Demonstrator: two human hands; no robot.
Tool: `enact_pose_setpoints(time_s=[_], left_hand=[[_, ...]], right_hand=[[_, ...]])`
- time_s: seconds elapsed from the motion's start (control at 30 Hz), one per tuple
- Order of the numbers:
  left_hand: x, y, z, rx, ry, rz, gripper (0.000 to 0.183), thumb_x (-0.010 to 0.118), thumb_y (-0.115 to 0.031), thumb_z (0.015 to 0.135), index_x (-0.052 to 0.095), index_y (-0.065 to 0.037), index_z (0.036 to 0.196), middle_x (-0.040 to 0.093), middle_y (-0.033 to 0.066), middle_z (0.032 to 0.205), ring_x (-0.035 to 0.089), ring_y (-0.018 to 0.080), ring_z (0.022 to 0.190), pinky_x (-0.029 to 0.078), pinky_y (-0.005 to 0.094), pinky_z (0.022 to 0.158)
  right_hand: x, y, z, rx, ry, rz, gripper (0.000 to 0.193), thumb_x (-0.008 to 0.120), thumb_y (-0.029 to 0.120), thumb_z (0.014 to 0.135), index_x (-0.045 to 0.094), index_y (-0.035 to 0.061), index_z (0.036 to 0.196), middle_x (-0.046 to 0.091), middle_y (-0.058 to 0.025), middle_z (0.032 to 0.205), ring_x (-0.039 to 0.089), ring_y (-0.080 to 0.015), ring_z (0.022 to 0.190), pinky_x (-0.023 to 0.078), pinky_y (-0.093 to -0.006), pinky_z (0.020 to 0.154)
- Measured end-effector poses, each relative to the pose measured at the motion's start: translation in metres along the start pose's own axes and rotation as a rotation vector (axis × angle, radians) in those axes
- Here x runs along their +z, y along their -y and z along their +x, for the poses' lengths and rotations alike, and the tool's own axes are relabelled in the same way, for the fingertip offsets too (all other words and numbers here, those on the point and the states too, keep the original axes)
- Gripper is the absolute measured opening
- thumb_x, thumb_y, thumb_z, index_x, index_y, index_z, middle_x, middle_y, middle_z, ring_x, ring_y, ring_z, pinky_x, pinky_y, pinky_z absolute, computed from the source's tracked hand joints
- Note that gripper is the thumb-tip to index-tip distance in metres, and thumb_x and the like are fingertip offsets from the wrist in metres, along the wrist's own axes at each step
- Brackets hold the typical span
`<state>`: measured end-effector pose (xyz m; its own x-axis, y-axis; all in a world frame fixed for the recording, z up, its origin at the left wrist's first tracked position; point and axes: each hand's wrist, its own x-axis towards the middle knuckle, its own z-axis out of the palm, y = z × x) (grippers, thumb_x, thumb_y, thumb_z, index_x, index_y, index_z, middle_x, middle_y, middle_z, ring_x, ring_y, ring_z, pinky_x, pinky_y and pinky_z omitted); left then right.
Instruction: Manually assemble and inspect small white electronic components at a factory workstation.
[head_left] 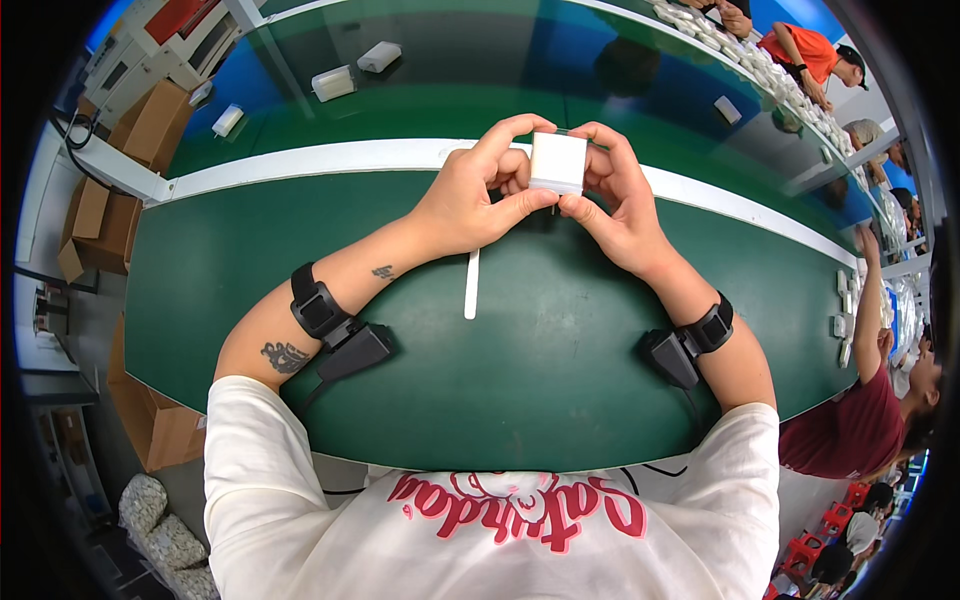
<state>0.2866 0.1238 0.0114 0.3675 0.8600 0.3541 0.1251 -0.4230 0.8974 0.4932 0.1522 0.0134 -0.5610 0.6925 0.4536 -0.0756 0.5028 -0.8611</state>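
Both hands hold a white charger block (557, 163) above the far part of the green table, near the white rail. My left hand (490, 185) grips its left side, with the index finger at the top corner and the thumb at the lower edge. On the right side, my right hand (618, 195) pinches it in the same way. A small pin shows below the block. Beneath my left hand lies a flat white stick (472, 285) on the green table (560, 370). Its far end is hidden by the hand.
A white rail (380, 155) separates my table from a glossy green conveyor (480, 80). Similar white blocks (333, 83) lie there. Cardboard boxes (160, 420) stand at the left. A person in a dark red shirt (850, 430) reaches in from the right, near small white pieces (843, 315).
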Motion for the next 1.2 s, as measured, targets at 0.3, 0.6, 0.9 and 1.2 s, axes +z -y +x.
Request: enact_pose_setpoints(time_s=[0.3, 0.6, 0.9, 1.2], left_hand=[[0.006, 0.000, 0.009, -0.027, -0.472, -0.427, 0.072, 0.069, -0.005, 0.087, 0.028, 0.002, 0.145, 0.068, 0.0095, 0.098, 0.061, 0.0091, 0.082, 0.050, 0.0217, 0.071], [-0.004, 0.016, 0.006, -0.270, -0.031, -0.097, 0.019, 0.064, -0.009, 0.092, 0.065, 0.004, 0.106, 0.069, 0.0085, 0.097, 0.065, 0.0119, 0.089, 0.051, 0.0268, 0.083], [-0.004, 0.016, 0.006, -0.283, -0.032, -0.076, 0.017, 0.061, -0.008, 0.093, 0.064, 0.004, 0.105, 0.068, 0.0072, 0.093, 0.063, 0.0092, 0.086, 0.051, 0.0238, 0.079], [-0.003, 0.018, 0.006, -0.276, 0.012, -0.073, 0.014, 0.059, -0.005, 0.093, 0.064, 0.003, 0.104, 0.068, 0.0051, 0.092, 0.061, 0.0066, 0.082, 0.050, 0.0218, 0.076]], right_hand=[[0.002, 0.000, 0.004, 0.350, -0.115, 0.177, 0.057, 0.065, 0.011, 0.091, 0.036, 0.0026, 0.140, 0.059, -0.0029, 0.087, 0.057, -0.0087, 0.079, 0.048, -0.0241, 0.071], [0.001, 0.001, 0.004, 0.373, 0.117, -0.181, 0.017, 0.064, 0.014, 0.092, 0.068, -0.0004, 0.099, 0.064, -0.0007, 0.082, 0.050, -0.0068, 0.072, 0.046, -0.0246, 0.069], [0.000, 0.000, 0.004, 0.349, 0.122, -0.178, 0.016, 0.065, 0.013, 0.091, 0.068, -0.0007, 0.098, 0.067, -0.0038, 0.086, 0.054, -0.0090, 0.074, 0.047, -0.0263, 0.071], [0.000, 0.003, 0.004, 0.340, 0.128, -0.229, 0.017, 0.066, 0.014, 0.090, 0.068, -0.0009, 0.098, 0.066, -0.0058, 0.083, 0.055, -0.0109, 0.073, 0.048, -0.0280, 0.070]])
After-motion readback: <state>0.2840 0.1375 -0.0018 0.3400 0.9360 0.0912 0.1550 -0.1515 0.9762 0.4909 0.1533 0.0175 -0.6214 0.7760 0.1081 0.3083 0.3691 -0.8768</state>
